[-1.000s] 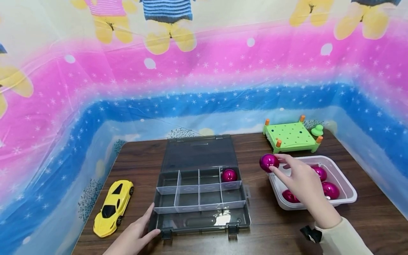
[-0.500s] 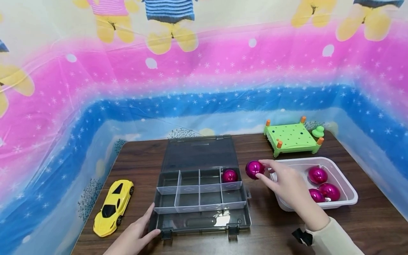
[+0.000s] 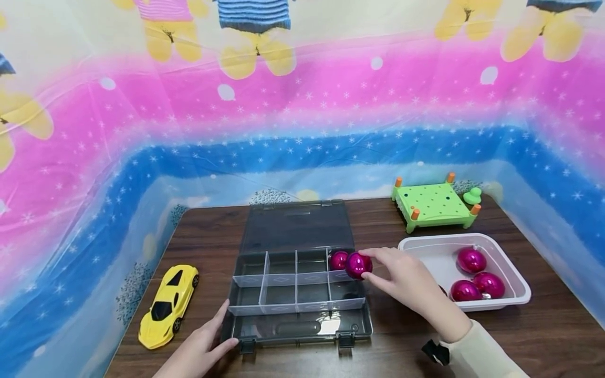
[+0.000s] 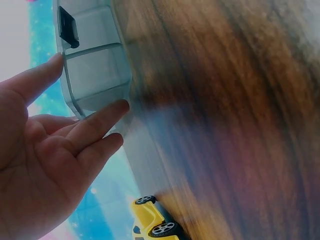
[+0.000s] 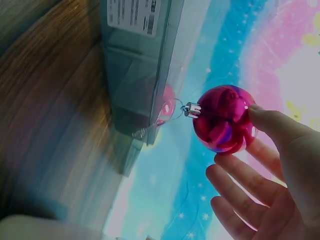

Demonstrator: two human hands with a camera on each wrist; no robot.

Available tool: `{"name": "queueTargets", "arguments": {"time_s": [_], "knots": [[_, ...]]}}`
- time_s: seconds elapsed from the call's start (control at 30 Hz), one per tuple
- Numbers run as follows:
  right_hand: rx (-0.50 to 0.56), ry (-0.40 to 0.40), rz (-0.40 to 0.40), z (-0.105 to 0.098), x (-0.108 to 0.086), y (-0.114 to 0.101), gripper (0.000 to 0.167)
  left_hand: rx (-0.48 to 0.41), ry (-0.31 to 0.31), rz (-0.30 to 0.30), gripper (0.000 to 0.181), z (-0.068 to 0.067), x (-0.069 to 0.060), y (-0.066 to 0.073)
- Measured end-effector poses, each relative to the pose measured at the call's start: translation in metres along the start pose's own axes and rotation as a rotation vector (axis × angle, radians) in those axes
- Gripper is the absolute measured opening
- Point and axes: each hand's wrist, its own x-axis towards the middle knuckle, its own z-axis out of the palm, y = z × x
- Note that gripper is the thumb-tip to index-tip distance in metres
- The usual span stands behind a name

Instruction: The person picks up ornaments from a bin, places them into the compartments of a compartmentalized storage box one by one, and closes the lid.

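My right hand (image 3: 408, 281) pinches a shiny magenta Christmas bauble (image 3: 358, 265) over the right edge of a dark clear-plastic compartment box (image 3: 302, 310). In the right wrist view the held bauble (image 5: 225, 119) shows its silver cap and wire loop. Another magenta bauble (image 3: 338, 260) sits in the back right compartment, partly covered by the held one. At the box's front left corner my left hand (image 3: 200, 341) touches the side with extended fingers. The left wrist view has the left hand (image 4: 60, 145) with its thumb and fingertips against the box wall (image 4: 95, 75).
A white plastic basin (image 3: 522, 294) at the right holds several magenta baubles (image 3: 471, 260). Behind it stands a green toy bed (image 3: 432, 203) with orange posts. A yellow toy car (image 3: 170, 307) lies left of the box. The box's lid (image 3: 298, 226) is folded back toward the wall.
My right hand has carried the bauble left, from above the basin to the box's right edge. Baubles left in the basin have shifted. My left hand has stayed at the box corner.
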Motion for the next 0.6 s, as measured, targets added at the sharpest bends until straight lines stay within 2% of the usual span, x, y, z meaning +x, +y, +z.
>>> {"name": "queueTargets", "arguments": {"time_s": [0.13,0.23,0.33,0.6], "knots": [[0.001,-0.021,-0.037,0.006,0.000,-0.005,0.042,-0.002,-0.019,0.013,0.105,0.009,0.022,-0.047],[0.000,-0.022,-0.066,0.010,0.000,-0.008,0.041,-0.027,-0.012,0.012,0.104,0.015,0.032,-0.065],[-0.010,-0.029,-0.085,0.015,0.000,-0.010,0.041,-0.038,-0.007,0.015,0.104,0.017,0.036,-0.071],[-0.069,-0.088,-0.121,0.030,-0.001,-0.013,0.041,-0.016,-0.001,0.025,0.107,0.016,0.035,-0.069]]}}
